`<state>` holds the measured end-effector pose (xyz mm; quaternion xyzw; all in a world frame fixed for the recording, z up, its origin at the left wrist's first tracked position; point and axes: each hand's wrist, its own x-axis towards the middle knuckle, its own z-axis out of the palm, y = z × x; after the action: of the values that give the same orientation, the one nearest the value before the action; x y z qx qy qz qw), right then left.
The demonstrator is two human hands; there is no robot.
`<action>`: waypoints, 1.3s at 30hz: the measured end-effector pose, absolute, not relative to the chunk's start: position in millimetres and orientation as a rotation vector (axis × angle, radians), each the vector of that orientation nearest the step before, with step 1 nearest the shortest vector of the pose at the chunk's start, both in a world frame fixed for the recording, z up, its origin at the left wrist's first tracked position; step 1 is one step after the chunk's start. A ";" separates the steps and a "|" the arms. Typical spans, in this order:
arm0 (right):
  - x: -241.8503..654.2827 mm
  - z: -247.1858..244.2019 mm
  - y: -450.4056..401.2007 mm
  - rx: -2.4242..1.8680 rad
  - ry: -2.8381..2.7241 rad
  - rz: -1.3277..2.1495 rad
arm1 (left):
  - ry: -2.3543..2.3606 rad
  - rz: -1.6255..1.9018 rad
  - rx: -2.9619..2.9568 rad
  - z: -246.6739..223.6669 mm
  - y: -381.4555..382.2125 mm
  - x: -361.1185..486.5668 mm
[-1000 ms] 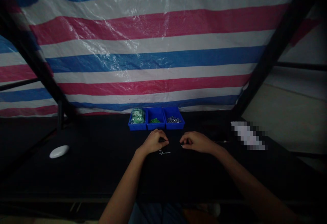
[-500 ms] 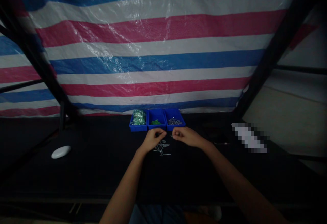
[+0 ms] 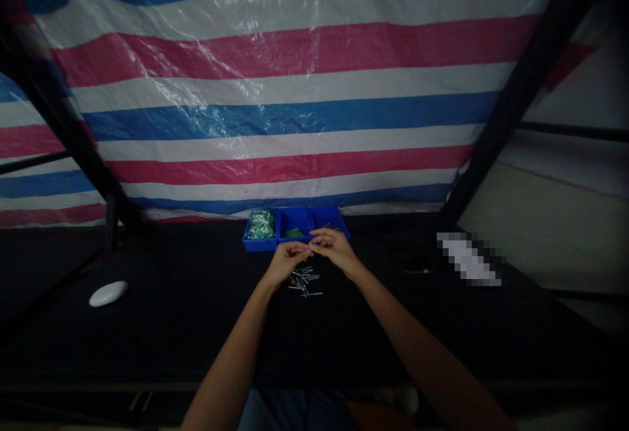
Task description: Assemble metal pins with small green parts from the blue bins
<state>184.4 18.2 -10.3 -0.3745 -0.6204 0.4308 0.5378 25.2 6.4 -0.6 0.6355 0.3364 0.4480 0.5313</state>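
Observation:
My left hand [image 3: 289, 261] and my right hand [image 3: 336, 251] meet at the fingertips just in front of the blue bins. Both are pinched closed around something small and pale that I cannot make out. Below them, a loose pile of thin metal screws or nails [image 3: 303, 279] lies on the black table. Bags with green contents fill the left blue bin [image 3: 260, 245]. Small green pieces [image 3: 293, 232] lie in the middle blue bin [image 3: 295, 215]. Beyond my right hand is the right blue bin [image 3: 324, 215], its metal contents mostly hidden by that hand.
A white oval object, like a computer mouse [image 3: 109, 293], sits on the left of the black table [image 3: 187, 313]. On the right lie a dark phone-like slab [image 3: 417, 262] and a blurred white item [image 3: 469, 259]. A striped plastic sheet [image 3: 295, 113] hangs behind, between dark frame posts.
My hands were apart and have come together at the fingertips. My right hand has moved left, now covering part of the right bin. The whole view has shifted slightly.

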 end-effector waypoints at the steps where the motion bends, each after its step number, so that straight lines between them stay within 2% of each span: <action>1: 184.0 -11.7 18.3 -0.892 -1.456 1.039 | 0.795 1.068 1.512 -0.8 6.2 25.4; 10: 185.2 -10.8 16.4 -0.924 -1.497 0.992 | 0.786 1.070 1.504 -3.0 8.2 24.3; 18: 182.9 0.2 5.7 -0.890 -1.542 1.089 | 0.813 1.133 1.444 -3.1 10.8 22.5; 39: 182.5 -10.2 9.4 -0.960 -1.748 0.857 | 0.884 1.129 1.323 0.7 11.1 20.1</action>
<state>182.5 9.4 -10.2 -0.3912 -0.7121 0.3491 0.4669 20.1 11.1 0.7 0.5615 0.3751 0.4793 0.5606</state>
